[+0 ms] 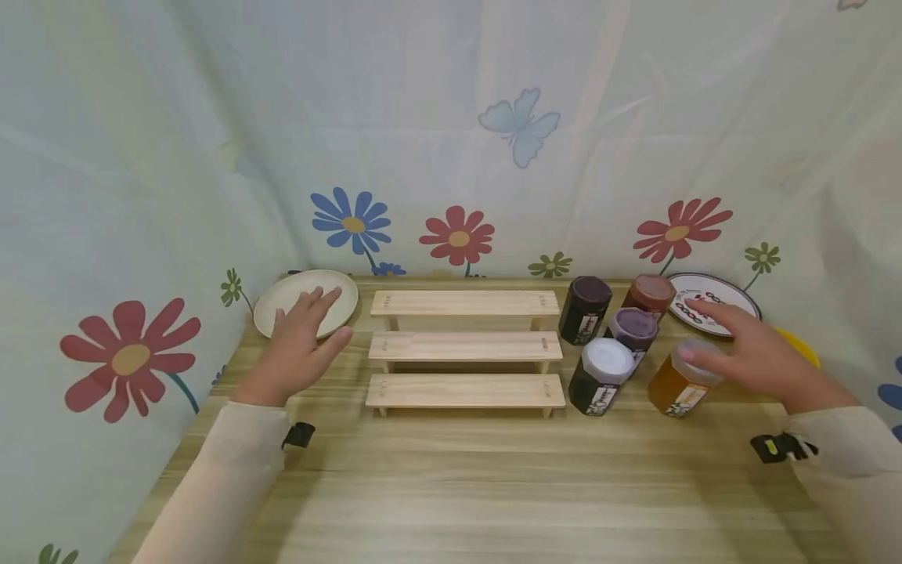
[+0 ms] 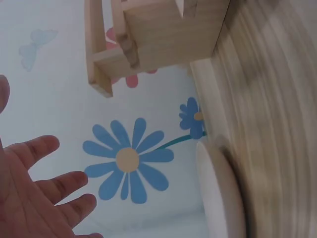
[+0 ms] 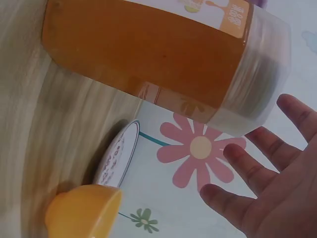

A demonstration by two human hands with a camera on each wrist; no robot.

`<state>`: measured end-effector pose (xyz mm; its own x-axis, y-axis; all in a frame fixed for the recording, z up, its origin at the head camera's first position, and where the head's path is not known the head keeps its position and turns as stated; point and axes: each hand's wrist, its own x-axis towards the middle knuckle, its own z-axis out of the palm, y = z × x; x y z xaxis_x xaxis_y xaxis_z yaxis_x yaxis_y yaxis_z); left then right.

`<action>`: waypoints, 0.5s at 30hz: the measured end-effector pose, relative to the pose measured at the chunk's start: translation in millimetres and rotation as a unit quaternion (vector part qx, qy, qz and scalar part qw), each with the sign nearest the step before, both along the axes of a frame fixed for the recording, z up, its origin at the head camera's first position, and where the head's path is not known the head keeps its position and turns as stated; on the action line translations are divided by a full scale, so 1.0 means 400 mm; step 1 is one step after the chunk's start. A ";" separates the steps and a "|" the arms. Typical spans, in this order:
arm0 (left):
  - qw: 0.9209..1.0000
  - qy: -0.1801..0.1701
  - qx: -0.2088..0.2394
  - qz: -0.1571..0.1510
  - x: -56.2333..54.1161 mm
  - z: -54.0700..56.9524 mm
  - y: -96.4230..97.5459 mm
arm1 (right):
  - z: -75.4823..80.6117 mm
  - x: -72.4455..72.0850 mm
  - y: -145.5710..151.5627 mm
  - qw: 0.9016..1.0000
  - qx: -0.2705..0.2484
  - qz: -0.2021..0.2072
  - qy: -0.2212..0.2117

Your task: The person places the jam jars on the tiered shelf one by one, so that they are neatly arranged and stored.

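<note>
My left hand [image 1: 299, 341] hovers with spread fingers by the cream plate [image 1: 282, 294], holding nothing. Out to the right, my right hand [image 1: 754, 352] reaches over the amber jar [image 1: 669, 389], thumb overlapping its pale lid in the head view. The right wrist view has that hand's straight fingers [image 3: 242, 168] beside the lid [image 3: 262, 69]. Close to the amber jar stand a white-lidded dark jar [image 1: 599, 376], a purple-lidded jar [image 1: 636, 327], a dark-lidded jar [image 1: 586, 309] and a red-brown-lidded jar [image 1: 650, 291]. All the jars are upright.
A three-step wooden rack [image 1: 465, 346] stands mid-table, left of the jars. Behind the right hand lie a patterned white plate [image 1: 733, 298] and a yellow bowl [image 3: 84, 210]. A flowered curtain [image 1: 423, 157] hangs along the back and sides of the wooden table [image 1: 465, 486].
</note>
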<state>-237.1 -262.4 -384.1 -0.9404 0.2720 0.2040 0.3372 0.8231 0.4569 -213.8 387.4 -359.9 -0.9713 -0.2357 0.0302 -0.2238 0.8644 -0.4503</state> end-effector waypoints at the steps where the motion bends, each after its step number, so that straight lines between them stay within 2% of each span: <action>1: 1.000 0.000 0.013 -0.003 -0.003 -0.006 0.003 | -0.003 0.003 0.001 1.000 0.003 -0.006 -0.005; 5: 0.998 0.009 0.066 -0.012 -0.015 -0.030 0.017 | -0.021 0.015 0.010 1.000 -0.008 -0.011 0.005; 11: 0.991 0.031 0.126 -0.022 -0.026 -0.054 0.049 | -0.059 0.033 0.031 0.998 -0.058 -0.011 0.019; 15: 0.986 0.026 0.163 -0.018 -0.038 -0.065 0.068 | -0.075 0.036 0.040 0.997 -0.078 -0.019 0.008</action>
<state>-252.1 -235.2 -410.1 -0.9175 0.2176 0.3330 0.3932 0.6226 0.6766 -199.4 403.3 -390.1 -0.9784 -0.1903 0.0802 -0.2012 0.7918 -0.5766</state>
